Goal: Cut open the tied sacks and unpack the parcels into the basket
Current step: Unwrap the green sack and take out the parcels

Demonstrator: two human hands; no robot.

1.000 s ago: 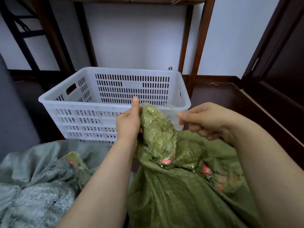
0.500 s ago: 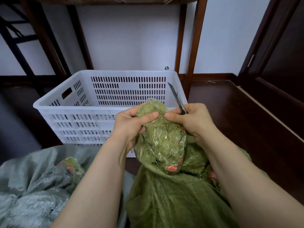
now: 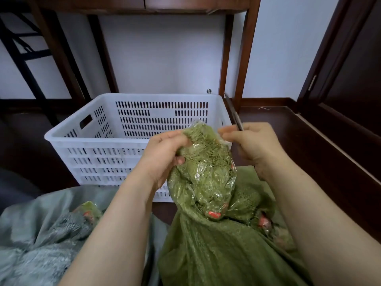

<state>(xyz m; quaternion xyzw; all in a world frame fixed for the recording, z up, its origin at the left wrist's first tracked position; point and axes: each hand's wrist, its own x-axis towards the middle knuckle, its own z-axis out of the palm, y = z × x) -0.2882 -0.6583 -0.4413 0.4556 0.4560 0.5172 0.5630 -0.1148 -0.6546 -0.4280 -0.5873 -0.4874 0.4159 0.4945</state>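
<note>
While both hands work at the top of the green sack (image 3: 216,250), I see its bunched neck (image 3: 203,162), wrapped in shiny clear film, standing up between them in front of the white basket (image 3: 99,145). My left hand (image 3: 162,155) is closed on the neck's left side, fingers curled over the upper edge and the thumb pressed into the film lower down, so the neck lies right inside that grip. My right hand (image 3: 255,145) sits just beside the neck's upper right corner, its fingertips pinched together at the film's edge; I cannot tell whether they actually have hold of the film. That same hand is closed around a knife (image 3: 234,114), whose thin blade sticks up and away from the fist, across the basket's right rim, pointing away from the sack. Below the neck, red tape (image 3: 213,214) shows where the sack is gathered, and a second taped bundle (image 3: 262,222) bulges just to the right, near my right forearm. The sack's body spreads down to the bottom edge between my arms. A grey sack (image 3: 35,240) lies at lower left, beside my left forearm, with a taped green knot of its own. The basket stands on the dark floor (image 3: 288,129), under a wooden frame against the wall, and what I can see of its inside holds no parcels.
</note>
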